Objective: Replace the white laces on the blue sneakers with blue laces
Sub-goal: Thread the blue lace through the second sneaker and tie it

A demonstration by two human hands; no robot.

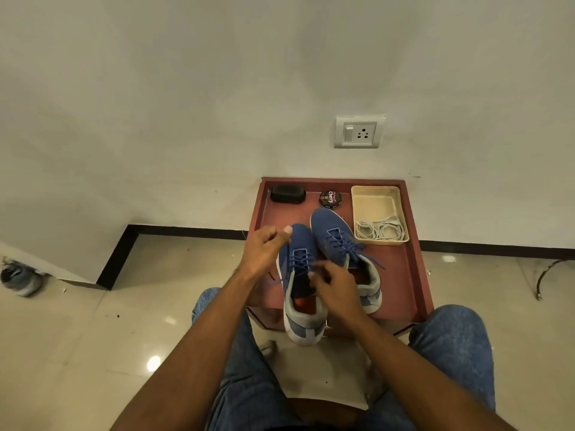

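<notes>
Both blue sneakers sit on a small maroon table [401, 275], and both already carry blue laces. The right sneaker [339, 237] lies further back, its lace ends trailing loose toward the table's right side. The left sneaker [298, 275] overhangs the near edge at the heel. The left hand [264, 247] is raised over its toe with fingers curled, pinching one blue lace [297, 262] end and drawing it taut. The right hand [334, 283] is curled at the top eyelets and seems to grip the other end, though the blur makes that unsure. The removed white laces [381, 230] lie coiled in a cream tray [373, 200] beside a shoe polish tin [330, 199]. From here, uneven pulling could leave one end short, and a hard tug might tip the overhanging shoe off the edge.
</notes>
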